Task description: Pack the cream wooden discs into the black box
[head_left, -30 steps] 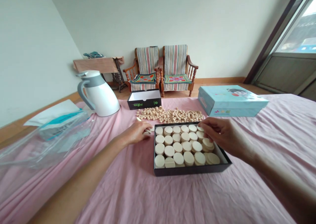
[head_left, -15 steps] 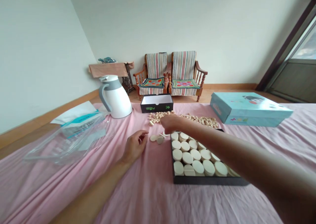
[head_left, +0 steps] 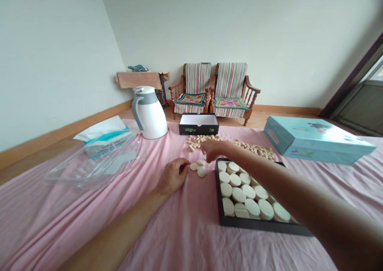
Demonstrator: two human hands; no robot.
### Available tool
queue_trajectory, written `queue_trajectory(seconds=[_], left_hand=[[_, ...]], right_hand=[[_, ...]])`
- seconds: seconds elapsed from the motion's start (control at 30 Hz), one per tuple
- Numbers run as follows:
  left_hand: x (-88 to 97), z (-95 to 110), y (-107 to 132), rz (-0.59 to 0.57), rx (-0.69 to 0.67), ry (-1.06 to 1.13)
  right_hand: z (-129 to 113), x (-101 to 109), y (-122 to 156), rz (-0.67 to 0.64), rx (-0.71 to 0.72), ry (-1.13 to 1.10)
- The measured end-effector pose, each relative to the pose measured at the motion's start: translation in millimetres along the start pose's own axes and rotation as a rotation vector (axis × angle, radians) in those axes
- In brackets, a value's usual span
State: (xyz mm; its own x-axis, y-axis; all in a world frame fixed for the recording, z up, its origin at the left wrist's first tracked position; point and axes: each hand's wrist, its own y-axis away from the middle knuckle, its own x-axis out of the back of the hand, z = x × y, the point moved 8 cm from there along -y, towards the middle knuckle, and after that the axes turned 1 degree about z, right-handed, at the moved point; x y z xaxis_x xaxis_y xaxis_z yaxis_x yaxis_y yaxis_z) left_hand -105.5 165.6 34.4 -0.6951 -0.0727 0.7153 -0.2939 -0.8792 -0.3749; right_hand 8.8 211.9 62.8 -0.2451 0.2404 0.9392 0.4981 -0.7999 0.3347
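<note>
Several thin pale round discs (head_left: 201, 171) lie loosely on the pink cloth between my two hands. My left hand (head_left: 176, 175) rests beside them, thumb and forefinger curled together at the leftmost disc; whatever is pinched there is too small to name. Reaching across from the right, my right hand (head_left: 211, 148) is closed with its fingertips pointing down behind the discs. A sliver of pale material shows at those fingertips, but the grip is hidden. Under my right forearm stands a shallow black tray (head_left: 263, 226) with upright stacks of similar discs (head_left: 238, 194).
Small wooden pieces (head_left: 255, 149) spread behind my right hand. Beyond them sits a black box (head_left: 198, 130) with a white inside. A white-and-grey jug (head_left: 154, 117) and clear plastic packaging (head_left: 89, 171) are on the left; a light-blue box (head_left: 317, 139) is at right.
The view has turned slightly left, so everything sits further right in the picture. My right fingertips have shifted slightly, and the loose discs lie closer together. My left hand stays beside them.
</note>
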Motion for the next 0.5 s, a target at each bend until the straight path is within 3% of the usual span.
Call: queue_trajectory(seconds=[0.13, 0.5], left_hand=[[-1.6, 0, 0, -0.007, 0.002, 0.001], [-1.5, -3, -1, -0.022, -0.01, -0.01]], right_hand=[[-9, 9, 4, 0.043, 0.054, -0.002], [-19, -3, -2, -0.006, 0.156, -0.033]])
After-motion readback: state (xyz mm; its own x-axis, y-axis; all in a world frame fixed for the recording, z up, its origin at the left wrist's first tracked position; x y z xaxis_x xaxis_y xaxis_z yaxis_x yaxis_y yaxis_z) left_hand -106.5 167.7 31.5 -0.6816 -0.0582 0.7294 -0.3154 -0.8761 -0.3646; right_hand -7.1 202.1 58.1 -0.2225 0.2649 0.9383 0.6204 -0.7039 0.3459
